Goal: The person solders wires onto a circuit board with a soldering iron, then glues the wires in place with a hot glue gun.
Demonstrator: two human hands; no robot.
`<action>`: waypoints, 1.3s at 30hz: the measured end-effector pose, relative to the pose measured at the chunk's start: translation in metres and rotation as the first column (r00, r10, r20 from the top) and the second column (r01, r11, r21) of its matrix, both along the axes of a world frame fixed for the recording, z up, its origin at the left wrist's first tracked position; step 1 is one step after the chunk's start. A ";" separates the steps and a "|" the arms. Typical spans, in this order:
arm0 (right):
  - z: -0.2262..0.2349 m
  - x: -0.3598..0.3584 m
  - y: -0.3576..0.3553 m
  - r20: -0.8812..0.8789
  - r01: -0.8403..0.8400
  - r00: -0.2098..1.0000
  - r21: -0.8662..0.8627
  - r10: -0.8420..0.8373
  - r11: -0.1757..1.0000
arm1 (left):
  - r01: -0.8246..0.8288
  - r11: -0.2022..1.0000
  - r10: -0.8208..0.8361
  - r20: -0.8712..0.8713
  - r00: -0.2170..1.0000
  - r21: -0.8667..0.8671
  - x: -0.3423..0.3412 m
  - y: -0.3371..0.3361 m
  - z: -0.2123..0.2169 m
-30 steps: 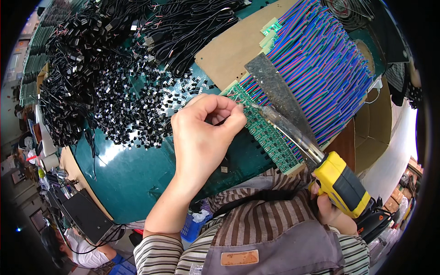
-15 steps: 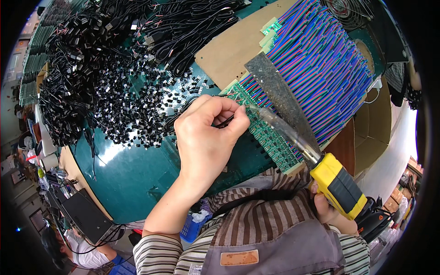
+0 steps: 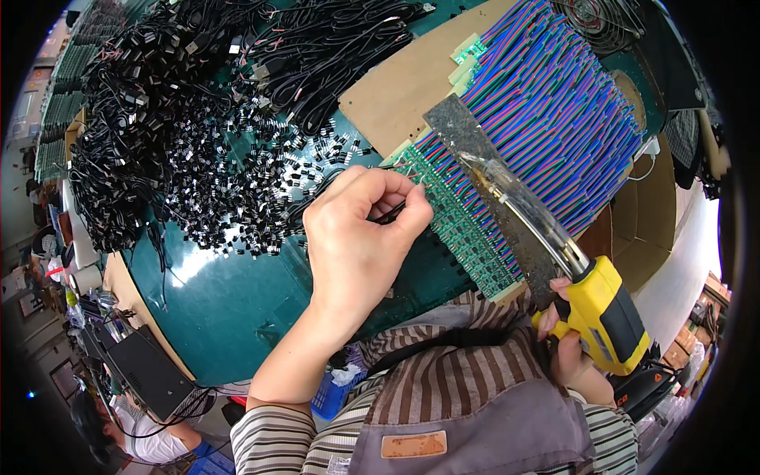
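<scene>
My left hand (image 3: 356,249) is closed in a pinch on a thin black cable (image 3: 323,185), whose fine wire ends lie on the near edge of a row of green circuit boards (image 3: 467,229). The fingers hide part of the cable. My right hand (image 3: 566,352) is wrapped around the handle of a yellow and black soldering gun (image 3: 608,317). Its tip points up and left, over a dark flat metal bar (image 3: 457,127) lying across the boards' wires, apart from the cable. Blue, red, green and black wires (image 3: 554,111) run from the boards toward the far right.
A brown board (image 3: 396,87) lies under the circuit boards on a green tabletop (image 3: 237,324). Heaped cables (image 3: 119,142) and small black connectors (image 3: 237,174) cover the left; more black cables (image 3: 324,47) lie at the back. A fan (image 3: 598,20) and cardboard box (image 3: 649,214) are right.
My right hand has drawn the soldering gun's tip back, up and to the right, off the circuit boards and over the metal bar. My left hand stays almost still with the cable.
</scene>
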State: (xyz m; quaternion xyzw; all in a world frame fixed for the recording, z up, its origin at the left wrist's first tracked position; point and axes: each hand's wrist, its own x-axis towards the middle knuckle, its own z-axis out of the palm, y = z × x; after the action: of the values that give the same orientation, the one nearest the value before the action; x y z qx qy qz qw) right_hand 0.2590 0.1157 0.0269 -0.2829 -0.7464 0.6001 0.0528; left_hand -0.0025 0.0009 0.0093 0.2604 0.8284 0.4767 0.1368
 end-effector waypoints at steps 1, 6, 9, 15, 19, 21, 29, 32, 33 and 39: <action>0.001 -0.003 -0.002 -0.006 0.038 0.999 -0.058 -0.039 0.998 | 0.005 1.000 -0.005 -0.003 1.000 -0.004 0.000 0.000 0.001; -0.010 0.001 -0.009 -0.079 0.097 0.991 -0.114 -0.107 0.989 | 0.052 0.997 -0.054 -0.036 0.998 -0.048 0.000 -0.003 0.009; -0.010 -0.003 -0.010 -0.105 0.175 0.977 -0.109 -0.186 0.979 | 0.148 0.984 -0.152 -0.040 0.988 -0.097 -0.008 -0.006 0.017; -0.017 0.001 -0.011 -0.096 0.207 0.969 -0.186 -0.227 0.961 | 0.262 0.933 -0.284 -0.058 0.957 -0.247 -0.063 0.014 0.035; -0.011 -0.004 -0.007 -0.093 0.160 0.979 -0.183 -0.179 0.970 | 0.090 0.995 -0.091 -0.678 0.729 -0.038 -0.117 0.050 0.002; -0.009 -0.005 -0.007 -0.063 0.144 0.986 -0.158 -0.156 0.977 | 0.121 0.992 -0.114 -0.606 0.787 -0.030 -0.126 0.060 -0.007; -0.013 -0.002 -0.012 -0.096 0.217 0.968 -0.132 -0.230 0.967 | 0.303 0.952 -0.272 -0.357 0.894 0.034 -0.106 0.033 0.016; -0.017 0.001 -0.014 -0.036 0.259 0.963 -0.148 -0.267 0.954 | 0.413 0.911 -0.400 -0.267 0.877 -0.007 -0.083 0.015 0.032; -0.019 0.003 -0.013 -0.036 0.254 0.964 -0.150 -0.262 0.955 | 0.362 0.932 -0.361 -0.126 0.924 -0.010 -0.074 0.008 0.031; -0.020 0.004 -0.011 -0.074 0.230 0.966 -0.198 -0.249 0.953 | 0.201 0.977 -0.213 0.293 0.932 0.072 -0.033 -0.011 0.023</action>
State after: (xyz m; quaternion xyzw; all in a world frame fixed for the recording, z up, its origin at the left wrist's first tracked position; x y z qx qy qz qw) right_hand 0.2627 0.1047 0.0072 -0.3453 -0.6432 0.6700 0.1350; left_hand -0.0357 -0.0099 0.0319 0.2739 0.7561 0.5105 0.3045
